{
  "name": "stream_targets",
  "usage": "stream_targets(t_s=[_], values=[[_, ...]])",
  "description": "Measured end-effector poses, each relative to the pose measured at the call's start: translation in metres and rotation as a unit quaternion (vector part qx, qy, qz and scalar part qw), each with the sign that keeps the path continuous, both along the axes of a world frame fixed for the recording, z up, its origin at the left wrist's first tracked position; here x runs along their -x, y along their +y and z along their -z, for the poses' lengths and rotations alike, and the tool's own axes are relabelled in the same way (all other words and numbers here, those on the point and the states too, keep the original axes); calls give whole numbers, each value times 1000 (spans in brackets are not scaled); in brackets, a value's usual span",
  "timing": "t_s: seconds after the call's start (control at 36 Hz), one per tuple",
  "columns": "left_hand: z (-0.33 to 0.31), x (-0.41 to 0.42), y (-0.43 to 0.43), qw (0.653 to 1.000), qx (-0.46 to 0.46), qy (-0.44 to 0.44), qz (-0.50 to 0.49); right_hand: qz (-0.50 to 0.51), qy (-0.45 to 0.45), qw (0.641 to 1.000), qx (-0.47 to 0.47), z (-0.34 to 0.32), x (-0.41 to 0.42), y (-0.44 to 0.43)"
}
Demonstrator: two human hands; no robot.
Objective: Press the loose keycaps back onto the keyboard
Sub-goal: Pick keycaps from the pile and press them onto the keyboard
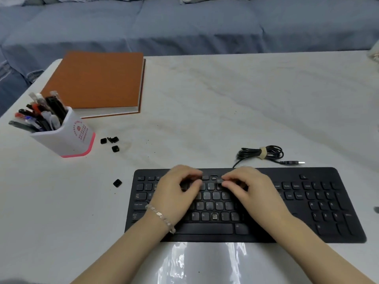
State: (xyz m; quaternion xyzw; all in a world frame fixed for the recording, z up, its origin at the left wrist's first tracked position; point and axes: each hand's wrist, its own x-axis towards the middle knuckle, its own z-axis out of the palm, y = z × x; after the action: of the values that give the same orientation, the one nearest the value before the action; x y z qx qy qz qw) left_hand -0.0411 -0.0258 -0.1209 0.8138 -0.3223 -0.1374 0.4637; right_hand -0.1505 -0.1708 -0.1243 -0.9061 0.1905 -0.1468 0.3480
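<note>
A black keyboard point(307, 201) is laid on the white table point(225, 109), near the front edge. Both grips are bare hands, and they are held over the middle of the keyboard, up by the top rows of keys.

A small dark keycap point(219, 180) is pinched between the thumb and first finger of the right grip point(252, 193), just above the number row. It is blurred, so its letter cannot be read. The fingers of the left grip point(176, 191) are curled down over the keys beside it. Whether anything is held there cannot be told. A bead bracelet point(162, 217) is worn on the left wrist.

One bare spot point(214, 216) is seen in the bottom letter row, where a pale stub is shown in place of a key.

More loose keycaps point(115, 148) are left on the table, to the left of the keyboard and farther back. They are grouped near a white pen cup point(69, 138) with a pink base. A lone keycap point(117, 183) is found just beside the keyboard's left end.

The cup is filled with pens point(39, 115). Behind it, an orange book point(96, 83) is laid flat.

A black cable point(260, 153) is coiled and tied behind the keyboard, and its plug point(295, 162) is laid on the table. A shiny clear sheet point(205, 261) is spread in front of the keyboard. A blue couch point(184, 27) is seen behind the table.
</note>
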Motion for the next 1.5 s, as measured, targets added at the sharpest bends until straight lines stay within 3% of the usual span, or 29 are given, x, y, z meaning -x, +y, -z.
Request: stream_targets(t_s=[0.08,0.22,0.78,0.94,1.17,1.5], values=[[10,-11,-3,989,-82,-126,2,40,11,999,6,7,-6,-7],[27,-20,-11,975,-186,-122,-2,38,13,999,26,14,-18,-3],[30,-23,-19,979,-167,-110,-40,-11,38,970,240,5,-25,10],[25,-18,-33,969,-235,-60,-53,-5,86,983,161,10,-28,4],[20,-20,-43,955,-290,3,-58,5,50,999,19,12,-22,-18],[23,-26,-42,956,-289,24,-48,95,-22,989,112,28,-15,-11]])
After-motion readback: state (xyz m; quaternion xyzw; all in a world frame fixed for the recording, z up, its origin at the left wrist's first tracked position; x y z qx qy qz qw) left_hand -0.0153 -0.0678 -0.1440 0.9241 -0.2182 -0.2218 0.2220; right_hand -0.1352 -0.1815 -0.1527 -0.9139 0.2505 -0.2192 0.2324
